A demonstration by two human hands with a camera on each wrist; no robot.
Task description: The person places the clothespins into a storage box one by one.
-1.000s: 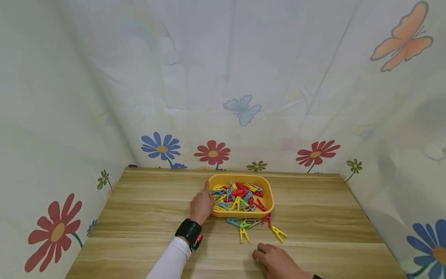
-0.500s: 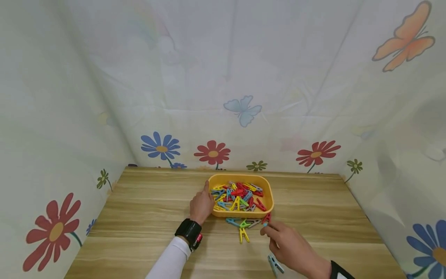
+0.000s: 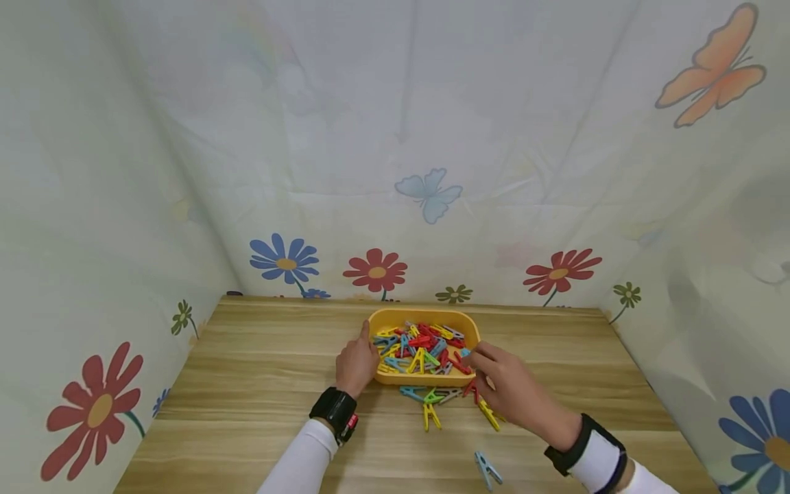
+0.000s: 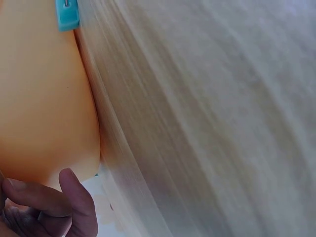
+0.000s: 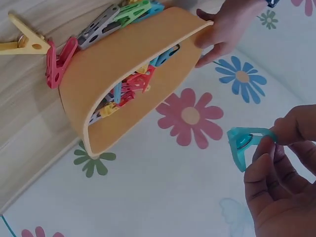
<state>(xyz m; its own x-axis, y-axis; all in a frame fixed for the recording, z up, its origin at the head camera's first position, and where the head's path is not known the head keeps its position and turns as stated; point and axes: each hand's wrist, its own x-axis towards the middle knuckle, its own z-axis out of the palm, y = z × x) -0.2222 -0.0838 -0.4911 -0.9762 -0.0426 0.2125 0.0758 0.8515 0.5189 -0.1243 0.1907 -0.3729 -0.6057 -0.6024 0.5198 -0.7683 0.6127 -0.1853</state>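
A yellow-orange plastic basket (image 3: pixel 426 379) holds many clothespins in red, yellow, blue, green and grey. At its left end my left hand (image 3: pixel 356 362) grips the rim, and the left wrist view has its curled fingers (image 4: pixel 79 202) by the basket's outer wall. My right hand (image 3: pixel 512 387) is raised at the basket's right front corner. Between its thumb and fingers it pinches a turquoise clothespin (image 5: pixel 240 143), clear of the basket wall in the right wrist view.
Along the basket's front lie several clothespins: a blue one (image 3: pixel 412 392), a green one (image 3: pixel 431 396), a grey one (image 3: pixel 449 395), a red one (image 5: pixel 58 64) and a yellow one (image 3: pixel 432 416). A light blue clothespin (image 3: pixel 487 469) lies nearer the front. Flowered cloth (image 3: pixel 308 206) walls the wooden table (image 3: pixel 271 363).
My right hand has moved forward from the table's front to the basket's right corner, carrying the turquoise clothespin. The light blue clothespin has come into view behind it. My left hand stays put.
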